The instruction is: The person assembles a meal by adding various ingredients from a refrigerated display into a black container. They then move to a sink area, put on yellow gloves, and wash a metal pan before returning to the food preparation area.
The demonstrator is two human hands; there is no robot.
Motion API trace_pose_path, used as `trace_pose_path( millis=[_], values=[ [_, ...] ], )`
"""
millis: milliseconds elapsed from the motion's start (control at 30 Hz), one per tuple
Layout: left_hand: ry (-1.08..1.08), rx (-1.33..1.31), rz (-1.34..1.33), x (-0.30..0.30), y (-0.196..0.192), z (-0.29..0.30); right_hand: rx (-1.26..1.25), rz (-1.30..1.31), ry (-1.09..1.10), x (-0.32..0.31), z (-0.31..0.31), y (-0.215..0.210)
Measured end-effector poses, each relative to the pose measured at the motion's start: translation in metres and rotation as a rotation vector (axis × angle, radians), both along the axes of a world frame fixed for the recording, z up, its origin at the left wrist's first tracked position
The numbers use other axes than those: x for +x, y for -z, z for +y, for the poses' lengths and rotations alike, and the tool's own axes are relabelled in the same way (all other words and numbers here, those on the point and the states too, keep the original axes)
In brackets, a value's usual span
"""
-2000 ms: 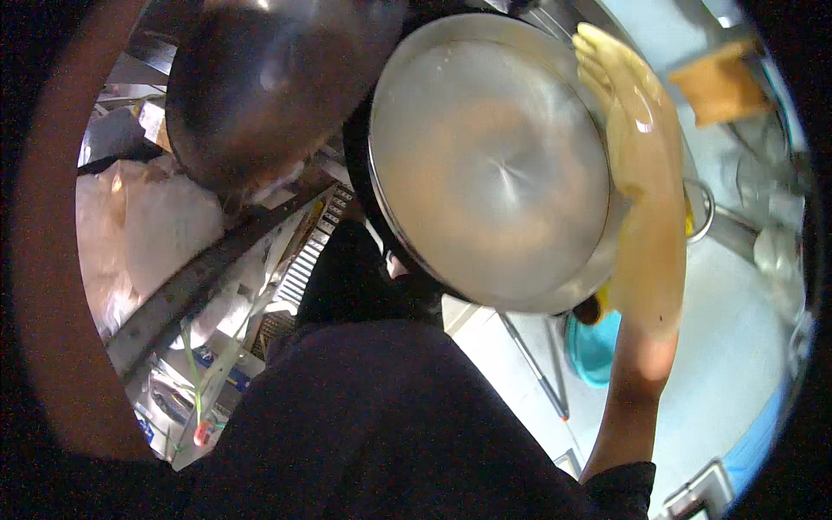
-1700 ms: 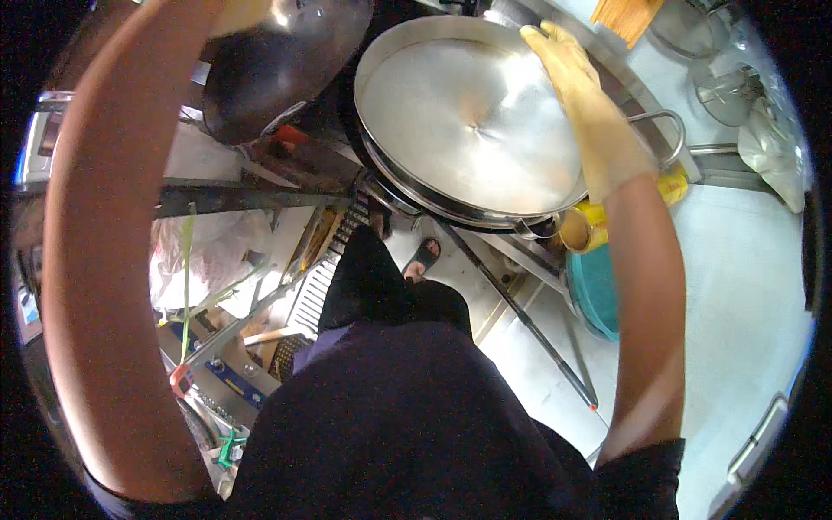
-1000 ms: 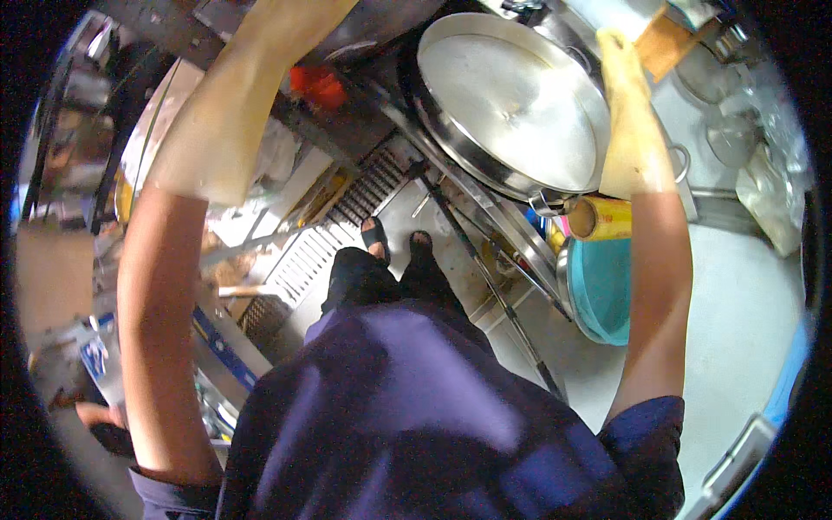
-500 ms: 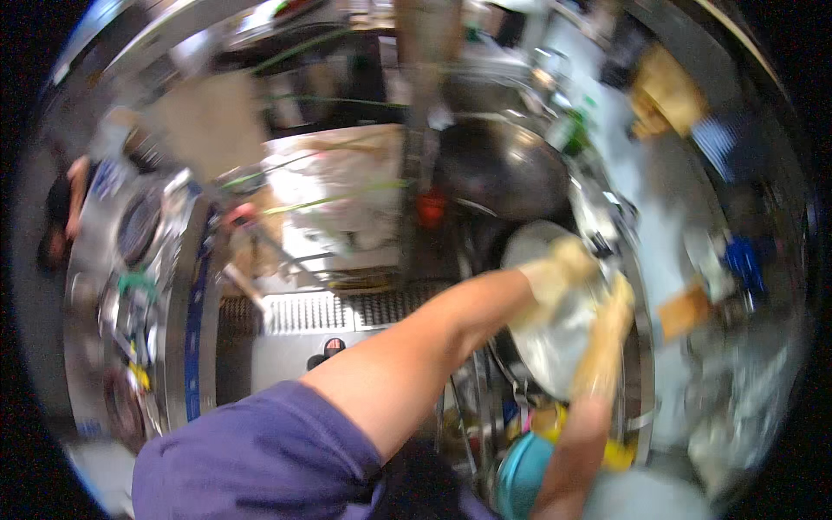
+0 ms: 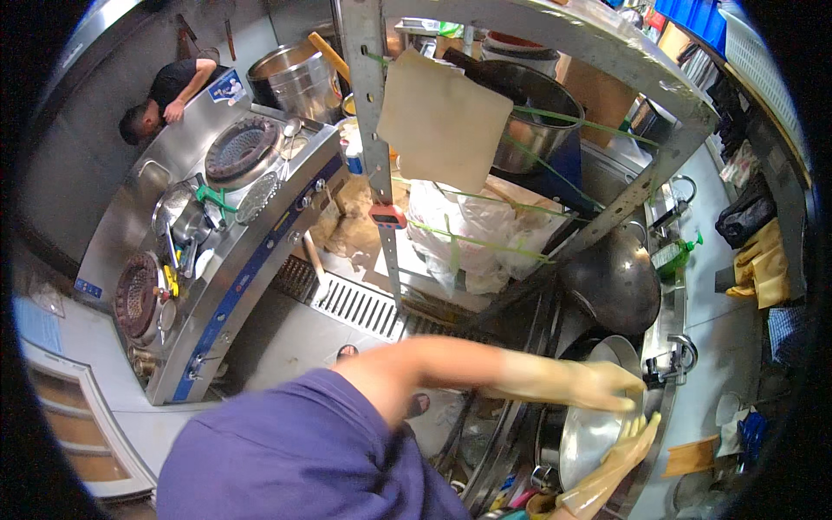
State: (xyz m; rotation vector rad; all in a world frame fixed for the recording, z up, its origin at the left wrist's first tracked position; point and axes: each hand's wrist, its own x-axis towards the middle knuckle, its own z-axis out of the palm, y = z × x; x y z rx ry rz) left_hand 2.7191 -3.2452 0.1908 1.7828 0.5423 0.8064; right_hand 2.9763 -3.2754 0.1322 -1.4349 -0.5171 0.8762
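Both my hands wear pale yellow rubber gloves and hold a wide round steel pan (image 5: 589, 438) low at the right, over a steel sink area. My left hand (image 5: 598, 386) reaches across from my purple sleeve and lies on the pan's upper rim. Coming up from the lower edge, my right hand (image 5: 622, 455) has its fingers along the pan's right rim. Part of the pan's lower side is hidden behind my right forearm.
A dark wok (image 5: 615, 277) sits just above the pan, with a tap (image 5: 672, 360) and a green bottle (image 5: 680, 251) beside it. A steel rack post (image 5: 377, 165) carries a beige board (image 5: 442, 117). A steel cooking range (image 5: 217, 225) stands left; another person (image 5: 169, 91) leans at its far end. A floor grate (image 5: 364, 303) lies below.
The pan was held high overhead with both arms raised; it has come down to the sink area at the lower right. My view has swung down over the kitchen.
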Motion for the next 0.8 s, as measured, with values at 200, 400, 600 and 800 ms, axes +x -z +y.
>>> trace_pose_path(
  millis=[200, 400, 600, 800],
  values=[
    [-0.052, -0.804, -0.353, -0.264, 0.044, -0.083, 0.211, -0.312, -0.523, -0.192, -0.018, -0.051],
    [-0.755, -0.941, -1.187, -0.499, 0.029, -0.179, 0.057, -0.159, -1.212, -0.424, -0.054, -0.007],
    [-0.859, -0.798, -1.478, -0.663, 0.075, -0.234, -0.086, -0.285, -1.658, -0.668, -0.088, 0.017],
    [-1.141, -0.693, -0.955, -0.752, 0.058, -0.218, -0.151, -0.199, -1.471, -0.846, -0.033, 0.083]
  ],
)
